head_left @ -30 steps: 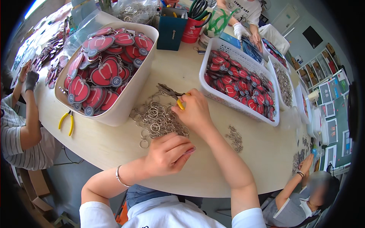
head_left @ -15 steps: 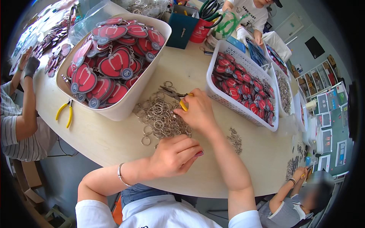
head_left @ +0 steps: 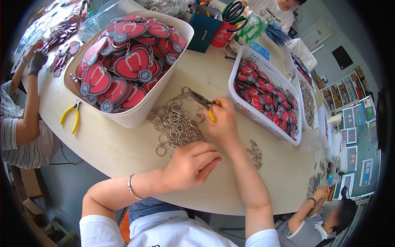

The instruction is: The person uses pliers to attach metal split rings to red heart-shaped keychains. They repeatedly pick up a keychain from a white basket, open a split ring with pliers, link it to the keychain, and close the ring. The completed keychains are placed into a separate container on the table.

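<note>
My right hand is wrapped round a pair of pliers with yellow handles. A metal ring shows at the plier jaws, but whether they grip it I cannot tell. Below the pliers lies a heap of split key rings, spread over the pale table. My left hand, a bangle on its wrist, is closed in a pinch at the near edge of the heap. A tiny shiny bit shows at its fingertips, too small to name.
A white tub of red tags stands at the left, with yellow-handled pliers beside it. To the right are a white basket of red tags and a small pile of metal parts. Other people work around the table.
My right hand has shifted slightly right with the pliers, and a ring now shows at their jaws. My left hand stays pinched in nearly the same place. The view has moved a little.
</note>
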Motion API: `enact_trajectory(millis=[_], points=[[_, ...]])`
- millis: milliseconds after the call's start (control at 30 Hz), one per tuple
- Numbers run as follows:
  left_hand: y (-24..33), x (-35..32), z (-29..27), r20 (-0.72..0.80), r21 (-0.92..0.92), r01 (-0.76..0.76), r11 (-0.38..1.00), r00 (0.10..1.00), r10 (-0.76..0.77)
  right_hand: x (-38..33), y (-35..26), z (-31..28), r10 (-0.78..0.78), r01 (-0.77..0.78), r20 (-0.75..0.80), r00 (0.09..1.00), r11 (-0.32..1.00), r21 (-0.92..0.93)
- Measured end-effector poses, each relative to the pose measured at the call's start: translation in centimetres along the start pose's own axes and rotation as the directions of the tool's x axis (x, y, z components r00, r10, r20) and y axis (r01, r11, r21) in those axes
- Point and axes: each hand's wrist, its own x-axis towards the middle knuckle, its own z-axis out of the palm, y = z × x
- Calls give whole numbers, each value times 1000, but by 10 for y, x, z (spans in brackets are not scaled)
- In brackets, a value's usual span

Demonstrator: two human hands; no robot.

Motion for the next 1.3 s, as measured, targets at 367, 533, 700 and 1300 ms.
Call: enact_trajectory(millis=[367, 533, 700, 1300], points=[[0, -2, -2, -28, -363, 352, 863, 922, -387, -16, -46, -108, 133, -226, 218, 967, 844, 486], [5, -1, -2, -31, -387, 243, 889, 961, -276, -29, -63, -128, 187, -310, 263, 946, 754, 579], [10, 0, -6, 3, -364, 221, 905, 972, -236, -32, -73, -134, 168, -284, 252, 953, 781, 556], [8, -1, -5, -23, -382, 176, 907, 980, -199, -30, -80, -137, 131, -244, 243, 961, 815, 526]])
